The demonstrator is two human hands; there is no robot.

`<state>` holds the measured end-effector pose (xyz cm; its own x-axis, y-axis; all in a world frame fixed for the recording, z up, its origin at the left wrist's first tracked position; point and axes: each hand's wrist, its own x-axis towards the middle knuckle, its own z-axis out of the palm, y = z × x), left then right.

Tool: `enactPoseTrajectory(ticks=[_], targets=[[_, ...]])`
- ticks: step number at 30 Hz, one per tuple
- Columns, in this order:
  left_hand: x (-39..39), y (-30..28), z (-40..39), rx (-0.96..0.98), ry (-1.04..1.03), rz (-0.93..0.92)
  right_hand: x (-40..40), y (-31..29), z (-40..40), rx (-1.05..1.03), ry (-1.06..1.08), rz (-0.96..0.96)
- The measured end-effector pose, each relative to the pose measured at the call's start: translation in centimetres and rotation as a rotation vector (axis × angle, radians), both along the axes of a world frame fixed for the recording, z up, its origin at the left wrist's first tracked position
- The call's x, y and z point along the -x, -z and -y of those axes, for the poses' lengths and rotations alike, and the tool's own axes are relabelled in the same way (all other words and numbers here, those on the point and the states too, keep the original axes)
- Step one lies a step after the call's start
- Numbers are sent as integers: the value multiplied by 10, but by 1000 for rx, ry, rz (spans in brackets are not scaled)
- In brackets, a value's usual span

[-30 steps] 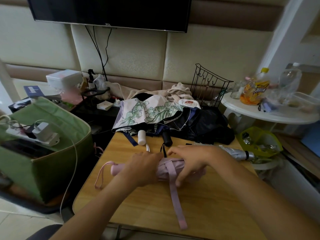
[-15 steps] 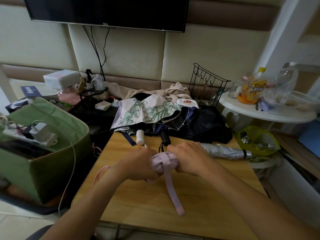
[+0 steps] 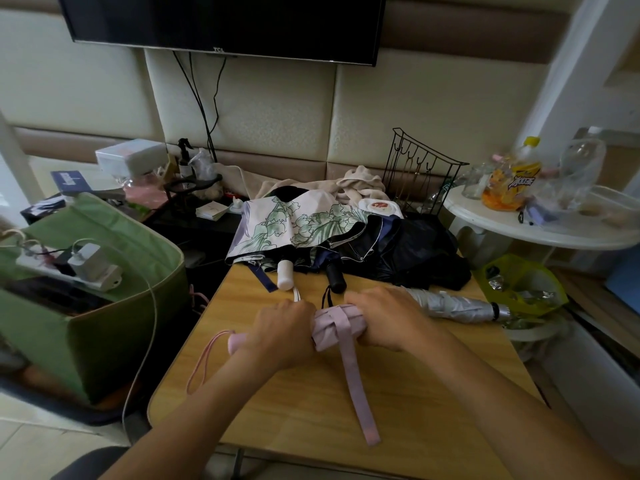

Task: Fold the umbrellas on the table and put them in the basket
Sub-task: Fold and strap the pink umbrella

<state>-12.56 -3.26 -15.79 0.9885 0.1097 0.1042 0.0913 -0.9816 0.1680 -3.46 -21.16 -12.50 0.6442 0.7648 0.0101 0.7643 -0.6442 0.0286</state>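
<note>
Pale wood makes up the bench (image 3: 433,403), its grain running toward me; behind it a padded cream wall (image 3: 415,112) carries a dark television (image 3: 221,22) at twelve o'clock, cables hanging below; at nine o'clock stands a green fabric basket (image 3: 114,341) with a white power strip (image 3: 79,268) lying across its top; at two o'clock a round white side table (image 3: 540,233) bears a yellow-capped bottle (image 3: 519,178) and clear containers; a black wire rack (image 3: 420,174) stands between it and the wall.

At the bench's far edge lies a heap: a floral umbrella (image 3: 301,223) with a white handle, a dark umbrella (image 3: 408,254) with a black handle, and at three o'clock a folded silver umbrella (image 3: 457,304).

At the centre the pink umbrella (image 3: 337,325) lies crosswise on the bench; the left hand (image 3: 280,329) grips it near the handle, fingers curled round it; the right hand (image 3: 388,317) wraps the canopy end, fingers likewise curled; its pink strap (image 3: 353,379) trails toward six o'clock, and a wrist loop (image 3: 204,362) droops off the bench's edge at eight o'clock.

Against a second ago, both hands have closed in on each other, the bundle looks tighter and shorter, and the strap now comes over the top of the roll rather than lying loose.
</note>
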Motion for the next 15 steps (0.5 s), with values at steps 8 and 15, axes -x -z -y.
enactPoseTrajectory(ticks=[8,15], targets=[[-2,-2,-10,446,21,-146,-3,31,9,-315,-22,441],[-4,4,1,421,-138,-57,18,62,7,-978,286,-47]])
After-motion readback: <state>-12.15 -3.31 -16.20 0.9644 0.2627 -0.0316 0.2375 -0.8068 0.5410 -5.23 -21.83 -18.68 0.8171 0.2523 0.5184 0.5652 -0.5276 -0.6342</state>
